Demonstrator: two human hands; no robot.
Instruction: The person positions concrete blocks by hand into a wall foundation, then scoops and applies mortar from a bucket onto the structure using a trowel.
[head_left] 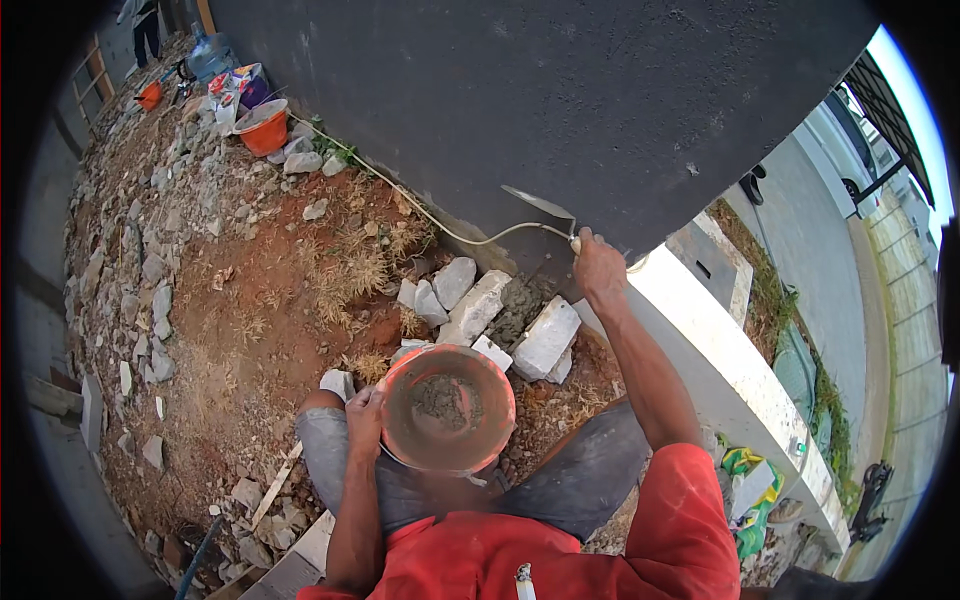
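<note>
My left hand (365,418) is closed on the rim of an orange bucket (505,385) that sits between my knees. Wet grey mortar (440,400) lies in its bottom. My right hand (600,268), stretched out ahead, grips the handle of a trowel (540,203), whose blade is held up close to the dark wall (560,90). Below the trowel, more mortar (520,308) fills the gap between pale stone blocks (548,338) at the wall's foot. A thin pale cable (440,222) runs along the wall and passes by my right hand.
To my right stands a low white wall (740,375), with a yellow-green sack (755,490) beside it. Rubble (155,290) covers the ground at left. Another orange bucket (263,128) and a clear water jug (208,58) stand far left, near a person (143,28).
</note>
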